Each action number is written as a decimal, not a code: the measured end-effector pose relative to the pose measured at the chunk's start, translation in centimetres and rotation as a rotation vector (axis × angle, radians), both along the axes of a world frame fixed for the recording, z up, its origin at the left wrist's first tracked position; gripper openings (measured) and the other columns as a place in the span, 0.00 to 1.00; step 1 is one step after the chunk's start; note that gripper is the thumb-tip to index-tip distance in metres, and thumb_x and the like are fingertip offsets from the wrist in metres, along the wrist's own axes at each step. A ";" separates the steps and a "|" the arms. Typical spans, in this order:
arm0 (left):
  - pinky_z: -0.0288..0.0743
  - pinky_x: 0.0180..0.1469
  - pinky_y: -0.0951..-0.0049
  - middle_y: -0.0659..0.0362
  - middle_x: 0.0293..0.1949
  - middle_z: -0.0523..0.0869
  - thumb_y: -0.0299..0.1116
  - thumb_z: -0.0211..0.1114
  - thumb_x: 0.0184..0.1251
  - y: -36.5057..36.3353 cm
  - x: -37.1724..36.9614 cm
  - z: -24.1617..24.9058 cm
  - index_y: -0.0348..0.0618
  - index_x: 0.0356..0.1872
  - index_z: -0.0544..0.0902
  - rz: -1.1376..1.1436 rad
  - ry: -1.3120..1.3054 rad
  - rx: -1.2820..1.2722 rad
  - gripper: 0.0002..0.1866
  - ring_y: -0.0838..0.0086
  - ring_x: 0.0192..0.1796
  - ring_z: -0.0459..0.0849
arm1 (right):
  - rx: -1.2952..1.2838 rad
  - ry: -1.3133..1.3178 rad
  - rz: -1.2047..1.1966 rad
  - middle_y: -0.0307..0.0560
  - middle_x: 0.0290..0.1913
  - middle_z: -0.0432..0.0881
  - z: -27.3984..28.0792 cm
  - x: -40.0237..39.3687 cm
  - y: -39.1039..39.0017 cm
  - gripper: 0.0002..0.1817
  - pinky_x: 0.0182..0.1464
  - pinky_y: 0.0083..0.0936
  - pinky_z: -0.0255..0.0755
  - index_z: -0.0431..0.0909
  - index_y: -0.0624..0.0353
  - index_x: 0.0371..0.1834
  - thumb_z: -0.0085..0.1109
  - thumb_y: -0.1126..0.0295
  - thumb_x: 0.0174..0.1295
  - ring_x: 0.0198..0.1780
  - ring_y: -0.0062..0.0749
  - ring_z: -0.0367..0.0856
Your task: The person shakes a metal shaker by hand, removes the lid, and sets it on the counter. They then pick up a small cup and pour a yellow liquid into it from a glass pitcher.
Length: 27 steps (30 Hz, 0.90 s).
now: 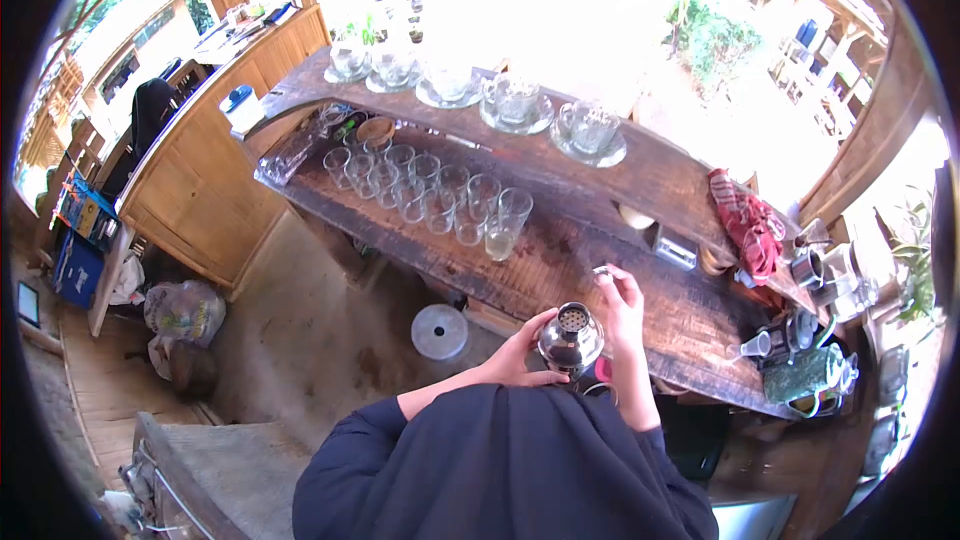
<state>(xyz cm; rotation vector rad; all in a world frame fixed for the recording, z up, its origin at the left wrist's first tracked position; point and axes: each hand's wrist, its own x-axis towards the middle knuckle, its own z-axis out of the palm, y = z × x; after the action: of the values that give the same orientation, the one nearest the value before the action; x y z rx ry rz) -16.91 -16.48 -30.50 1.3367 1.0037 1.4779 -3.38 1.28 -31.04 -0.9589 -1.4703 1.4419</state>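
Note:
My left hand (pixel 524 356) is wrapped round a shiny metal cocktail shaker (pixel 572 348), held upright close to my body. The strainer holes in its top are exposed. To the right and a little higher, my right hand (pixel 622 298) pinches a small silvery piece (pixel 600 270) that looks like the shaker's cap, apart from the shaker. Both hands are at the near edge of a dark wooden counter (pixel 570 285). Several clear drinking glasses (pixel 440 195) stand in rows on its lower level; the nearest one (pixel 508 224) seems to hold some pale liquid.
Glass cups on saucers (pixel 588 134) line the raised ledge. A red patterned cloth (pixel 745 225) and a metal box (pixel 672 248) lie to the right, near a green-filled jar (pixel 805 375) and a small glass (pixel 752 345). A round stool (pixel 439 331) stands below the counter.

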 end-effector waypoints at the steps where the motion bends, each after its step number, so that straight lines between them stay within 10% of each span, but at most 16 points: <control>1: 0.64 0.66 0.63 0.52 0.67 0.63 0.31 0.78 0.47 0.6 -0.1 0.2 0.42 0.71 0.50 0.040 0.020 0.062 0.53 0.65 0.67 0.66 | 0.002 0.155 0.036 0.44 0.48 0.80 2.0 1.0 -0.1 0.17 0.55 0.25 0.70 0.75 0.62 0.51 0.62 0.78 0.58 0.51 0.26 0.77; 8: 0.63 0.66 0.64 0.45 0.64 0.65 0.37 0.77 0.47 6.1 1.0 2.5 0.35 0.67 0.57 0.191 0.341 0.211 0.48 0.58 0.67 0.67 | 0.331 0.285 0.278 0.54 0.55 0.75 11.2 4.6 -2.6 0.18 0.59 0.30 0.67 0.73 0.64 0.50 0.63 0.81 0.56 0.57 0.35 0.74; 14: 0.63 0.66 0.62 0.45 0.64 0.65 0.36 0.76 0.48 7.8 3.3 1.1 0.37 0.67 0.58 0.161 0.345 0.273 0.47 0.55 0.67 0.66 | 0.737 -0.237 0.166 0.55 0.50 0.79 12.2 5.8 -2.9 0.19 0.50 0.32 0.74 0.77 0.63 0.46 0.68 0.78 0.50 0.49 0.41 0.80; 27: 0.67 0.63 0.63 0.47 0.65 0.65 0.32 0.76 0.46 10.3 4.7 1.8 0.42 0.68 0.56 0.100 0.426 0.263 0.48 0.55 0.65 0.69 | 0.759 -0.311 0.019 0.55 0.53 0.77 11.6 7.6 -2.6 0.21 0.54 0.31 0.71 0.74 0.63 0.52 0.64 0.80 0.52 0.51 0.39 0.78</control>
<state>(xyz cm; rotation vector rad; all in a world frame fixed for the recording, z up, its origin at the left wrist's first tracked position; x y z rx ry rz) -12.20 -6.15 -28.73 1.8691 1.1846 1.4676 4.26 -1.32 -19.41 -0.6900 -2.0375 0.6410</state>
